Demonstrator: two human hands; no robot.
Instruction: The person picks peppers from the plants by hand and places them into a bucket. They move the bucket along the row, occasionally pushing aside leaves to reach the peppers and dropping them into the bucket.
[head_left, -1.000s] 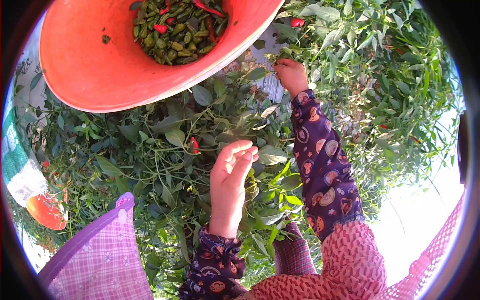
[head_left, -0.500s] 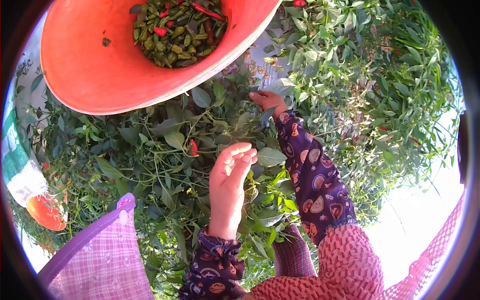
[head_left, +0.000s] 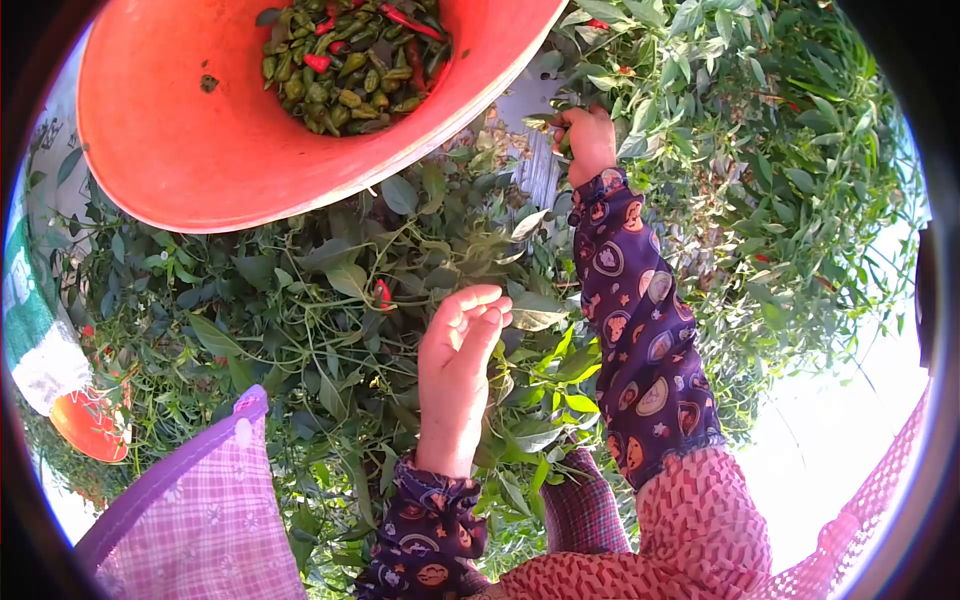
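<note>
Near the middle of the head view, my left hand [head_left: 460, 350] is held over the pepper plants, its fingers curled in and the thumb close against them. Whatever lies inside that grip is hidden. My right hand [head_left: 590, 142] reaches up to the right, its fingers pinched round a small green pepper [head_left: 565, 147] beside the leaves. Left of it, an orange-red bucket [head_left: 190, 150] tilts toward me. Inside are many small green peppers [head_left: 345, 90] and a few red ones. A red pepper [head_left: 382, 294] hangs on the plant just left of my left hand.
Dense pepper plants [head_left: 270, 330] spread under both hands and on to the right [head_left: 740, 150]. Pale ground sheeting [head_left: 538, 175] shows between the rows. At the left are a green-and-white sack [head_left: 45, 350] and another orange container [head_left: 92, 425]. Purple checked cloth [head_left: 210, 510] hangs at lower left.
My right hand has moved up and to the right, from beside the middle plants to the leaves near the bucket's right side. My left hand has stayed in place.
</note>
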